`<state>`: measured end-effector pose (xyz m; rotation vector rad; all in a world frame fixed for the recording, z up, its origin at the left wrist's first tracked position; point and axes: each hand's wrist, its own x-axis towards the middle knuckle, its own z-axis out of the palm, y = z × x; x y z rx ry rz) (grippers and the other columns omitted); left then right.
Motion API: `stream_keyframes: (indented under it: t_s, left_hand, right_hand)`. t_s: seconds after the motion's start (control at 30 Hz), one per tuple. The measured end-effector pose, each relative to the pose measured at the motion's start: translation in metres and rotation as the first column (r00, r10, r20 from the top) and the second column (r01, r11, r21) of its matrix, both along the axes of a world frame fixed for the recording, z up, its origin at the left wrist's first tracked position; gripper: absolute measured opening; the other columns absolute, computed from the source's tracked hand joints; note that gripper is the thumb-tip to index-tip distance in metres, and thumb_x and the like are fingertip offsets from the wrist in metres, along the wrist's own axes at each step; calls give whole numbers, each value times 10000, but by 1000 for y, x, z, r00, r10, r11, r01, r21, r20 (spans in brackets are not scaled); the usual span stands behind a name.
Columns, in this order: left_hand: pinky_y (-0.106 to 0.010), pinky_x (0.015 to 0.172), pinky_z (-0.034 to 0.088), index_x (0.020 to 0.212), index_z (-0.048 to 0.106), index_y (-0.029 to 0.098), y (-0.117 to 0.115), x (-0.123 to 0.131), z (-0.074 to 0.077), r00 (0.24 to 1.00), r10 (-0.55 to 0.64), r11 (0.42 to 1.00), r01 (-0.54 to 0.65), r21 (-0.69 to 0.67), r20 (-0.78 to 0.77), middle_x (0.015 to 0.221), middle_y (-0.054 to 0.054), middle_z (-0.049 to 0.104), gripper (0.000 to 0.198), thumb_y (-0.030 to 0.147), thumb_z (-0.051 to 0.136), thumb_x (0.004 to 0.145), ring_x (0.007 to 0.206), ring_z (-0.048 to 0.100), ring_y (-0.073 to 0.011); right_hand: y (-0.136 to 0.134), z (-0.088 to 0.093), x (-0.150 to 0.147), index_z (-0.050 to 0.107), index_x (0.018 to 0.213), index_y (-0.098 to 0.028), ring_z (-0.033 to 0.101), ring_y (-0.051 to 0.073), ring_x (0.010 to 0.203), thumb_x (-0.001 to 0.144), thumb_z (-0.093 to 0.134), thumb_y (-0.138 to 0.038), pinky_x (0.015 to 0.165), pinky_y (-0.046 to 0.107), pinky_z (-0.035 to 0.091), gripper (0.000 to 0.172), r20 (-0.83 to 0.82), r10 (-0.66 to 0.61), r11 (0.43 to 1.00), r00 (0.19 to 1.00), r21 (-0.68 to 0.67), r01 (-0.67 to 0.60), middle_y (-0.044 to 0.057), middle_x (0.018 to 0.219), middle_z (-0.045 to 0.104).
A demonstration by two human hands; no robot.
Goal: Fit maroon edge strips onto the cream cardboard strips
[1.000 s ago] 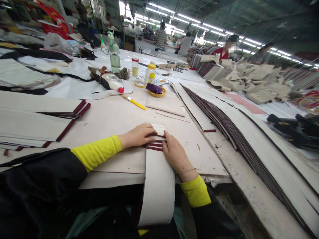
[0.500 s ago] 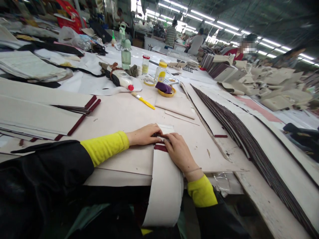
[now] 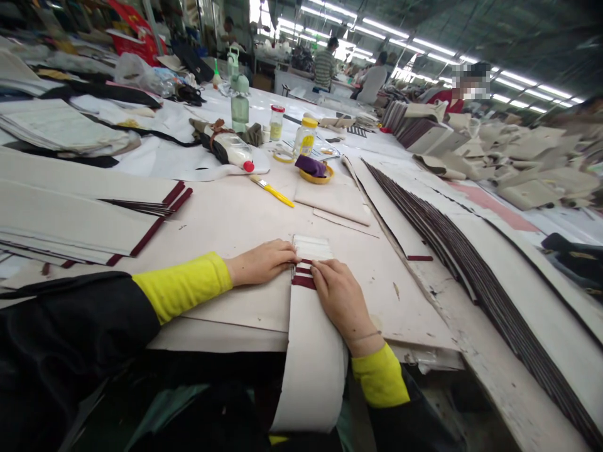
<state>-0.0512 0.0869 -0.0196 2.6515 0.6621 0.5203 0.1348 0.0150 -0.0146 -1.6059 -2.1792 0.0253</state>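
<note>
Two hands flat on a fanned strip stack

Pressing down with the left hand, palm low and fingers stretched out, tips touching the left edge of a stack of white strips. Pressing likewise with the right hand, palm-down, fingertips resting on the maroon end bands, stepped one behind another. Gripping nothing with either; both unclenched and laid flat on the material. Lying at the near edge of the tabletop, between both hands, with the long white body of the stack drooping over that edge toward the lap.

Farther up the tabletop, well apart from the hands: a yellow-handled brush, a yellow dish holding a purple cloth, a tipped squeeze bottle with a red cap, a yellow-lidded jar, a red-lidded jar and a green drinking bottle. To the right, a long overlapped row of strips; to the left, stacked panels with maroon edges. Beyond, other people at work under strip lights.
</note>
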Motion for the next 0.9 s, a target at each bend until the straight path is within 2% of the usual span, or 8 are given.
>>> stream_keyframes:
  t_s: [0.1,0.2,0.33,0.4,0.53,0.6,0.77,0.9]
  left_hand:
    - [-294,916,354,1041,574,157,-1,-4,0,1000,13,1000,-13,2,1,1040,-85,548,255,207,376,887,990,472,-161]
    - [-255,875,382,962,601,144,6,-1,4,1000,30,998,-29,-56,9,962,-66,569,214,211,420,870,934,502,-144]
    - [-230,819,408,946,603,132,20,12,10,982,187,978,-187,-88,-11,923,-53,573,196,201,446,850,876,533,-134]
    - [-237,811,409,975,602,138,23,17,11,971,231,971,-234,-43,-62,942,-55,567,213,206,445,848,878,536,-142]
    - [-253,801,400,919,619,149,18,21,10,966,221,972,-207,112,-132,895,-54,558,232,207,401,863,869,529,-155]
    - [-248,789,398,895,617,152,15,22,11,963,237,967,-220,131,-130,889,-50,557,232,207,394,862,863,528,-152]
    - [-227,700,399,848,607,154,25,33,18,911,357,926,-374,-49,-207,873,-33,587,179,274,483,800,789,545,-144]
    - [-219,587,378,783,612,147,39,43,23,888,349,910,-397,-117,-298,738,-19,617,157,285,554,734,662,544,-141]
  right_hand:
    - [-3,1,-1,599,984,-181,520,216,899,887,367,-267,814,359,432,266,6,-13,1000,1000,-2,13,79,908,604]
    - [-5,2,-1,590,1029,-166,519,218,925,885,362,-260,824,362,438,286,5,1,1000,1000,-31,-1,90,954,601]
    - [-8,-1,0,561,1099,-142,509,218,975,881,363,-257,862,368,430,316,-31,-14,1000,999,-22,13,107,1030,584]
    - [-10,-3,-1,556,1108,-141,508,218,979,878,362,-254,869,374,428,321,-42,-22,1000,999,-12,22,110,1040,581]
    - [-11,-3,-2,557,1111,-135,514,218,975,870,368,-235,865,374,434,323,-52,-32,999,998,-14,31,114,1038,584]
    - [-11,-3,-2,563,1104,-129,516,220,974,868,371,-236,865,374,435,323,-56,-40,999,998,-11,39,117,1036,585]
    - [-12,-3,-2,571,1086,-131,514,226,981,866,376,-243,860,384,438,315,-66,-40,999,997,4,40,119,1022,590]
    - [-12,-3,-3,566,1091,-125,513,226,987,867,366,-233,873,382,430,318,-72,-40,999,997,1,40,122,1035,587]
